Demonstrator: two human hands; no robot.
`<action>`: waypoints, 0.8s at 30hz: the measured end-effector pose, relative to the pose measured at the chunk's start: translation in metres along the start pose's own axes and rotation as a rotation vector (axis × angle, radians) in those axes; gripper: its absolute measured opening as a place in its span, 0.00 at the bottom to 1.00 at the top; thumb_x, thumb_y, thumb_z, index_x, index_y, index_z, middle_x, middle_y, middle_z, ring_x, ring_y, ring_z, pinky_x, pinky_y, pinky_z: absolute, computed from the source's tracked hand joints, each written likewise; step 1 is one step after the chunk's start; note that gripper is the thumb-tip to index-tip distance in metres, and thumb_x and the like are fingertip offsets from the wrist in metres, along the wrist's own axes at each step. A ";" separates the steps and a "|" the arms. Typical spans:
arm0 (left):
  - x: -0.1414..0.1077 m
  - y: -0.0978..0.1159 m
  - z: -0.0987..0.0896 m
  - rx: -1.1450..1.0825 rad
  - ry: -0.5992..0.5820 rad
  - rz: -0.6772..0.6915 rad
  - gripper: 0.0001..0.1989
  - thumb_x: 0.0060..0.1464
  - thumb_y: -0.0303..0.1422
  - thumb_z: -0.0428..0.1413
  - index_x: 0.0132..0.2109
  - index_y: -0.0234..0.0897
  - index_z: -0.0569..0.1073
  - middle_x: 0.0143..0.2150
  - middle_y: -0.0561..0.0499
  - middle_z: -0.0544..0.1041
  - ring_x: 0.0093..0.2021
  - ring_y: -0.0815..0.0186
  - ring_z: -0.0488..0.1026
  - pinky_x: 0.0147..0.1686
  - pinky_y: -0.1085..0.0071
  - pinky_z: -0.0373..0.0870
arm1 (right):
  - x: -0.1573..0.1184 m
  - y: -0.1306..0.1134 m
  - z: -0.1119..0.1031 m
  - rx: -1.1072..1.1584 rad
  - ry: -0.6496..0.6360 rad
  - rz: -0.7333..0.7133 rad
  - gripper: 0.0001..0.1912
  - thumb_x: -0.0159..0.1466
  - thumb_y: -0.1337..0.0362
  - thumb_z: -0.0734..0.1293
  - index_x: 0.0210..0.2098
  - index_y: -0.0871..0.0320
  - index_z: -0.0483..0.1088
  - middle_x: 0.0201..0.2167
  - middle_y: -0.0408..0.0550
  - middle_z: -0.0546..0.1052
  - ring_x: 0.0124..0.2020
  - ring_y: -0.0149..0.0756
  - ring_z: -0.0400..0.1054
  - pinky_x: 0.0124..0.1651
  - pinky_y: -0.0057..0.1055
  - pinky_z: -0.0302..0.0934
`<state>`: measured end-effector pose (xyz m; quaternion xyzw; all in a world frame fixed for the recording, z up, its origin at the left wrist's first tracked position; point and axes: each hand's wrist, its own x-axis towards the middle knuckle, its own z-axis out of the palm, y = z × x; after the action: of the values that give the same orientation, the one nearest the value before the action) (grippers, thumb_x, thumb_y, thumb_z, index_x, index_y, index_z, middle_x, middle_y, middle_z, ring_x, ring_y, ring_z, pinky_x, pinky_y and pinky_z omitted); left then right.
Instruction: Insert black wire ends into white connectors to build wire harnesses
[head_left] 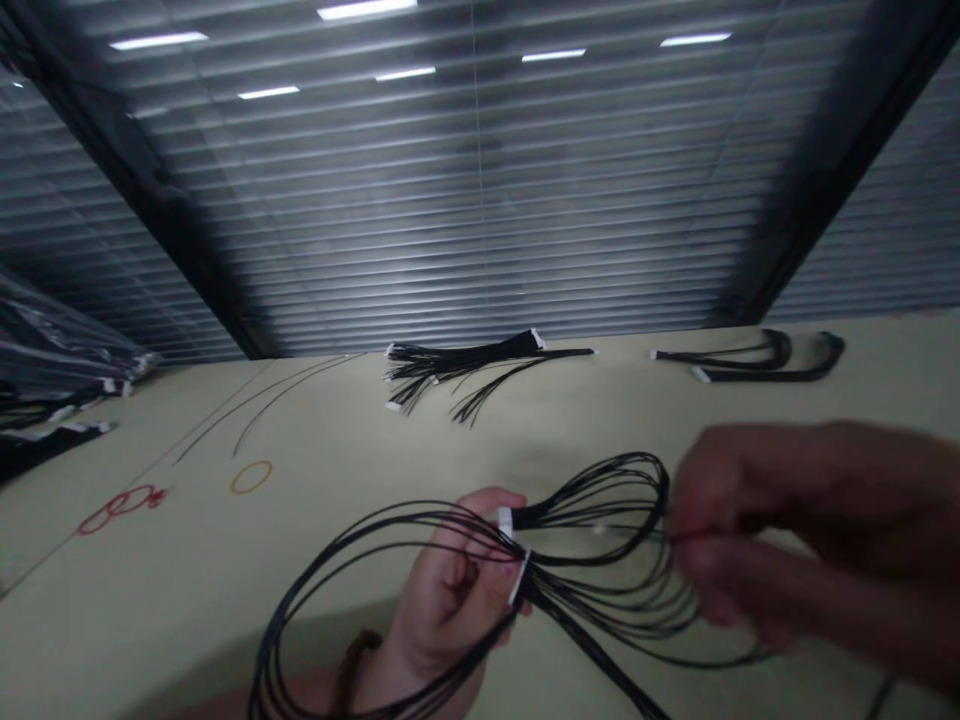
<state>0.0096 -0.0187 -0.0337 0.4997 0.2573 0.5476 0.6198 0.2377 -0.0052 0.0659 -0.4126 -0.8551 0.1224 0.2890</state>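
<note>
My left hand (457,585) is closed on a black wire harness (427,517), pinching it at its white connectors (523,577). Thin black wires loop out to the left over my wrist and to the right toward the other hand. My right hand (795,540), blurred by motion, has its thumb and fingers pressed together beside the end of the right loop. A thin line from the harness seems to run to those fingertips, where a reddish streak shows; I cannot make out what is pinched there.
On the pale table lie a bundle of black wires (469,365), two bent cables (765,375), loose thin wires (262,405), a yellow band (250,477) and red bands (120,508). Plastic-wrapped cables (67,385) sit at left. Blinds (480,200) stand behind the table.
</note>
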 end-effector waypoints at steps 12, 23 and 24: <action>-0.005 0.003 0.002 -0.039 -0.057 -0.002 0.14 0.56 0.34 0.55 0.51 0.50 0.70 0.24 0.57 0.69 0.18 0.80 0.56 0.18 0.88 0.56 | -0.013 -0.012 0.052 -0.220 0.128 -0.299 0.10 0.67 0.70 0.52 0.39 0.57 0.63 0.32 0.44 0.75 0.26 0.28 0.66 0.28 0.28 0.54; -0.007 0.007 0.003 -0.074 -0.161 -0.047 0.16 0.55 0.29 0.57 0.51 0.51 0.71 0.26 0.57 0.66 0.22 0.79 0.58 0.21 0.87 0.55 | -0.005 -0.023 0.052 -0.229 0.173 -0.308 0.19 0.71 0.65 0.47 0.33 0.58 0.65 0.29 0.42 0.75 0.20 0.26 0.60 0.24 0.29 0.51; -0.007 0.008 0.004 -0.076 -0.161 -0.054 0.16 0.55 0.29 0.57 0.50 0.50 0.71 0.26 0.57 0.66 0.22 0.79 0.57 0.21 0.86 0.55 | -0.003 -0.023 0.052 -0.225 0.156 -0.306 0.22 0.71 0.64 0.45 0.31 0.58 0.66 0.27 0.42 0.74 0.20 0.27 0.60 0.24 0.29 0.51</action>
<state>0.0080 -0.0272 -0.0269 0.5111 0.1989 0.4981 0.6717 0.1938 -0.0210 0.0332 -0.3156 -0.8911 -0.0515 0.3219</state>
